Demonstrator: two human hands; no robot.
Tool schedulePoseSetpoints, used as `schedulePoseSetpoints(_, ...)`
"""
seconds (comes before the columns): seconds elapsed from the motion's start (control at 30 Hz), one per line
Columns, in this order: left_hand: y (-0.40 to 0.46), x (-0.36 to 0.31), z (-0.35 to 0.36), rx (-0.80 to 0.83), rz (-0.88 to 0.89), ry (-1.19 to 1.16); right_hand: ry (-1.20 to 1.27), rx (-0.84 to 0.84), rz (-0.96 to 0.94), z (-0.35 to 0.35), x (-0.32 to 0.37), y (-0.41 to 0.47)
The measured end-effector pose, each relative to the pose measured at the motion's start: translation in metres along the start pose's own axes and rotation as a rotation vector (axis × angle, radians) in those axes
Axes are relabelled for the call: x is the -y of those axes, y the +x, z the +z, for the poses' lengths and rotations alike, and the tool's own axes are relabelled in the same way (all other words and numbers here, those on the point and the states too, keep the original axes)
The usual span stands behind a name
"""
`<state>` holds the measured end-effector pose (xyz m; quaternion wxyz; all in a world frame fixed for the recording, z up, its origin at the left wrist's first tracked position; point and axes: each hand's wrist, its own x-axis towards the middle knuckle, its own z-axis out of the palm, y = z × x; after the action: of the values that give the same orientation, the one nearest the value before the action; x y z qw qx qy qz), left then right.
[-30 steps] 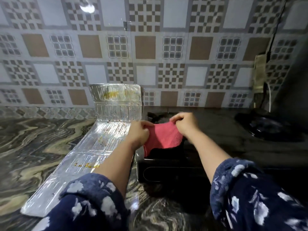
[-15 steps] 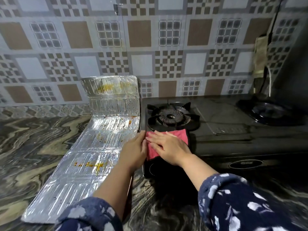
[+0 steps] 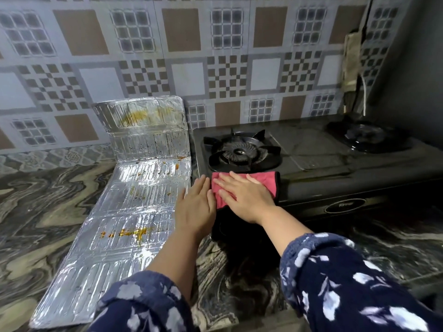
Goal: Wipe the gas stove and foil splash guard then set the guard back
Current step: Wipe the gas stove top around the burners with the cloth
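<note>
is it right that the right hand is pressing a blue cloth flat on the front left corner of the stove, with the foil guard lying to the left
Not quite: the cloth is pink-red, not blue, as the head view shows. The rest holds: the right hand presses it flat on the front left corner of the stove, and the foil guard lies to the left.

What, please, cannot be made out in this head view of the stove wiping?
- Front left corner of the black gas stove: hidden by the pink cloth and right hand.
- Left hand fingertips: whether they touch the cloth is unclear.
- Near end of the silver foil splash guard: covered by the blue floral sleeve.
</note>
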<state>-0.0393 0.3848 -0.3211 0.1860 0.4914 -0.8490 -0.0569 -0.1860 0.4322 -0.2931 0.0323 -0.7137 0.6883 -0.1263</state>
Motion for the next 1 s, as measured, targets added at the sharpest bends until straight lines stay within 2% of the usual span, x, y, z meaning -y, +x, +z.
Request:
schedulePoseSetpoints(0.27,0.006,-0.014,-0.007,-0.076,-0.012,0.102,-0.011,-0.025,0.069,0.002,-0.008,-0.007)
schedulePoseSetpoints(0.6,0.007,-0.063,0.0,-0.131,0.084,0.089,-0.022,-0.063,0.089,-0.008,-0.05,-0.024)
schedulePoseSetpoints(0.87,0.025,-0.122,0.011,0.004,0.086,-0.052,-0.036,-0.037,0.113,-0.025,-0.102,-0.039)
schedulePoseSetpoints(1.0,0.038,-0.15,0.018,0.062,0.194,0.005,-0.043,-0.005,0.149,-0.036,-0.141,-0.045)
